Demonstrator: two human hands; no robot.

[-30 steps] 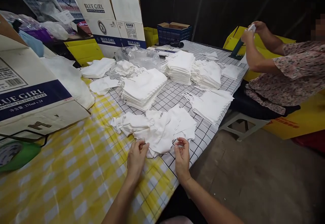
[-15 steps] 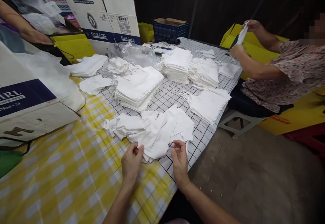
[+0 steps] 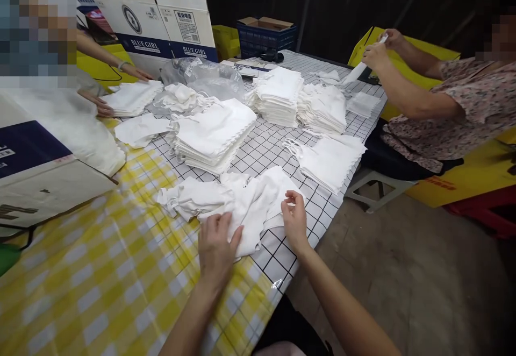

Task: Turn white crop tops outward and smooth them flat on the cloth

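While my left hand point(image 3: 217, 243) lies palm down over the near side of the heap point(image 3: 252, 205), fingers stretched forward and thumb apart, my right hand point(image 3: 294, 219) is raised at its right side, fingers curled toward the thumb; I cannot tell whether they pinch any cloth. My forearms point(image 3: 336, 297) run out of sight below. The white heap sits near the right edge of the worktop point(image 3: 278, 251), partly hidden by my left fingers. A yellow check cover point(image 3: 100, 270) spans the left part, a black-lined grid sheet point(image 3: 266, 149) the rest. At the left edge a box point(image 3: 32, 146) is cut off, and blocky blur hides most of a co-worker, whose hands point(image 3: 99, 103) touch a stack point(image 3: 133, 98). Beyond are a crate point(image 3: 266, 38) and dark wall point(image 3: 342, 1); floor point(image 3: 374, 280) shows right.
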